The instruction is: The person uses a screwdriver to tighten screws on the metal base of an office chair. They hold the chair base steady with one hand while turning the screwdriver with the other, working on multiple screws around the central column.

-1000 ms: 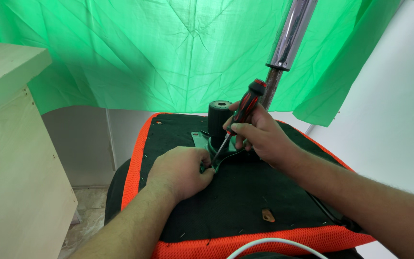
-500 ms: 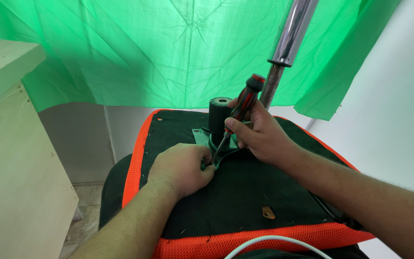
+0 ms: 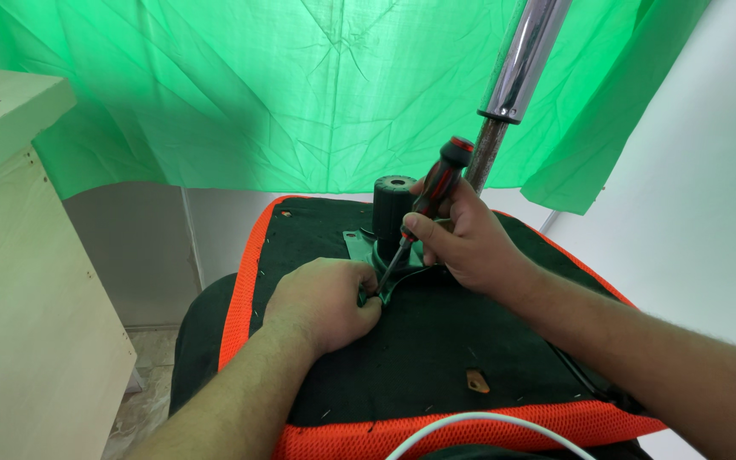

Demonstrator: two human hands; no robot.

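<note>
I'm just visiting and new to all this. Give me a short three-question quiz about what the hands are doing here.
1. True or false: the right hand holds the screwdriver by its black-and-red handle.
2. What does the left hand rest on?
A. the wooden cabinet
B. the black underside of the seat, by the metal plate
C. the chrome column
3. Fill in: the cloth hanging behind the seat is ____.

Key
1. True.
2. B; its fingers curl at the plate's edge, where the screwdriver tip points.
3. Green.
</note>
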